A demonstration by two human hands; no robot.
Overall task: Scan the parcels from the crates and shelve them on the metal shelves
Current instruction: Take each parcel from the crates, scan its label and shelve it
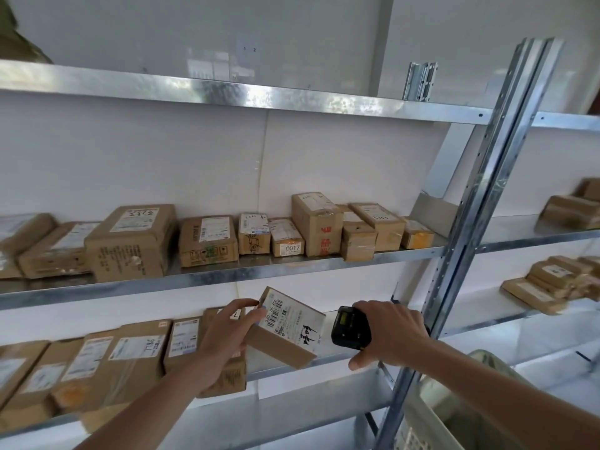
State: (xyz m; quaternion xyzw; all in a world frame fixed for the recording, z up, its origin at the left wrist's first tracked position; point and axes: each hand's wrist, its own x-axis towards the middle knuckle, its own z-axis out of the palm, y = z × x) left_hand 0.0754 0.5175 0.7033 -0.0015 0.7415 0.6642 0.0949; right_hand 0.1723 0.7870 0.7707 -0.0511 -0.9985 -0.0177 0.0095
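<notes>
Gripping a tilted parcel (285, 326), the left hand (224, 339); right hand (389, 332) clasps a scanner (349, 328).

A white wall (194, 151) is filling the background, with a vertical seam (264, 164) running down it. A pale sheet (248, 48) marked 1 and 2 is hanging high on it, faint and possibly taped. Short metal brackets (420, 81) are standing upright at upper right. Olive fabric (16, 37) is intruding at the top-left corner.
</notes>
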